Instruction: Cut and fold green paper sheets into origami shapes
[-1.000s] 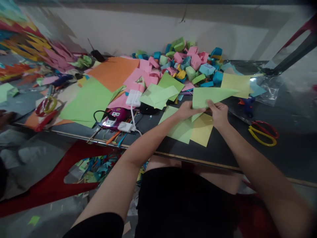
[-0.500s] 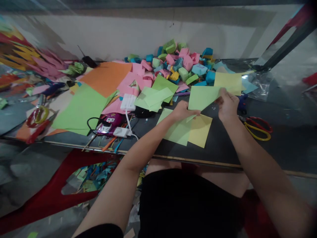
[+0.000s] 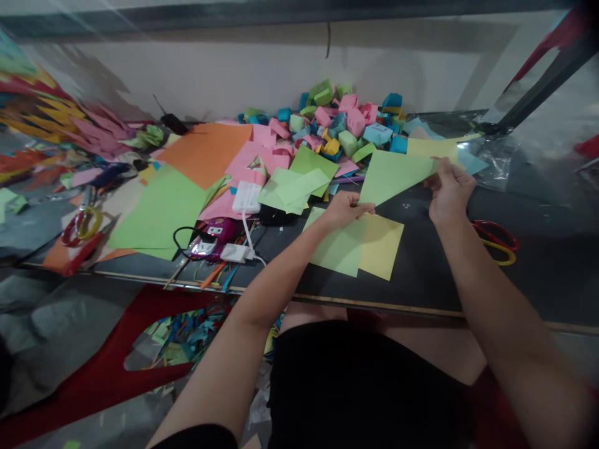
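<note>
Between my hands a light green sheet of paper (image 3: 393, 173) is held up off the dark table, its lower edge slanting up to the right. My left hand (image 3: 347, 209) pinches its lower left corner. At its upper right corner, my right hand (image 3: 450, 187) grips with thumb and fingers. Under my left hand lies another light green square (image 3: 337, 252), partly over a yellow square (image 3: 384, 246). Scissors with red and yellow handles (image 3: 496, 243) lie to the right, their blades hidden behind my right forearm.
Small folded paper pieces (image 3: 346, 121) are heaped against the wall. Left of me are large green (image 3: 150, 215) and orange sheets (image 3: 206, 146), a purple power strip (image 3: 218, 240) with cables, and more scissors (image 3: 82, 227). Clear plastic (image 3: 496, 159) lies at the back right.
My right hand has moved right and slightly up with its corner of the light green sheet, now covering more of the scissors. My left hand keeps its pinch. The view has shifted slightly.
</note>
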Demonstrator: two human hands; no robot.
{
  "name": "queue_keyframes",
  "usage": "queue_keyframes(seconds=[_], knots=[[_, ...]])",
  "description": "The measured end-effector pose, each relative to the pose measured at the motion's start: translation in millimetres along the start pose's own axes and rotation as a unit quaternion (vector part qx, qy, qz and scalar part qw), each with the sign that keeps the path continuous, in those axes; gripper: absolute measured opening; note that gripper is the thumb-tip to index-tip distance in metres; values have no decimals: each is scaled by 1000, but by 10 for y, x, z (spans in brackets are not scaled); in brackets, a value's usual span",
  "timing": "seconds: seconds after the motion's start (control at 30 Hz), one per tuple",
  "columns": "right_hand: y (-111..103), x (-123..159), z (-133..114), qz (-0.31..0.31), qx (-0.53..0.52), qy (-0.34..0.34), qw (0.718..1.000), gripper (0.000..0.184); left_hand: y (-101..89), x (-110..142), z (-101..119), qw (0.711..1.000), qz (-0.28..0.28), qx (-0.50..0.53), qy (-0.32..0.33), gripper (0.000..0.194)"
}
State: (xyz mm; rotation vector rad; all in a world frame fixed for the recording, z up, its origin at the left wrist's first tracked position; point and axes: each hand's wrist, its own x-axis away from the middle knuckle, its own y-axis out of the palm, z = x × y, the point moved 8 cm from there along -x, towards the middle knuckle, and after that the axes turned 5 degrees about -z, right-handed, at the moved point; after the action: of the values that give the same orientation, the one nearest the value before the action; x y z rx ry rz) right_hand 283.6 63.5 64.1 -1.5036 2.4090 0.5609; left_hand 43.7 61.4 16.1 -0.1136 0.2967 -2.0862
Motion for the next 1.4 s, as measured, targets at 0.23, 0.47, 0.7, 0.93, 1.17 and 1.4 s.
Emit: queue_keyframes(seconds=[0.23, 0.47, 0.7, 0.93, 1.17, 1.4], knots=[[-132, -113, -34, 30, 44, 1, 999, 29, 112, 23, 38, 994, -98, 52, 21, 26], [-242, -195, 120, 21, 20, 56, 998, 26, -128, -7, -57, 994, -7, 108, -10, 18], [-193, -131, 289, -124, 111, 147, 975, 22, -607, -47, -174, 981, 146, 131, 5, 16], [-89, 61, 310, -285, 149, 175, 931, 27, -796, -46, -257, 940, 263, 214, 34, 19], [284, 389, 418, -151, 28, 180, 972, 37, -357, -65, -258, 969, 142, 198, -33, 49], [579, 679, 321, -220, 19, 178, 959, 48, 4, -34, -131, 981, 128, 142, 25, 32]])
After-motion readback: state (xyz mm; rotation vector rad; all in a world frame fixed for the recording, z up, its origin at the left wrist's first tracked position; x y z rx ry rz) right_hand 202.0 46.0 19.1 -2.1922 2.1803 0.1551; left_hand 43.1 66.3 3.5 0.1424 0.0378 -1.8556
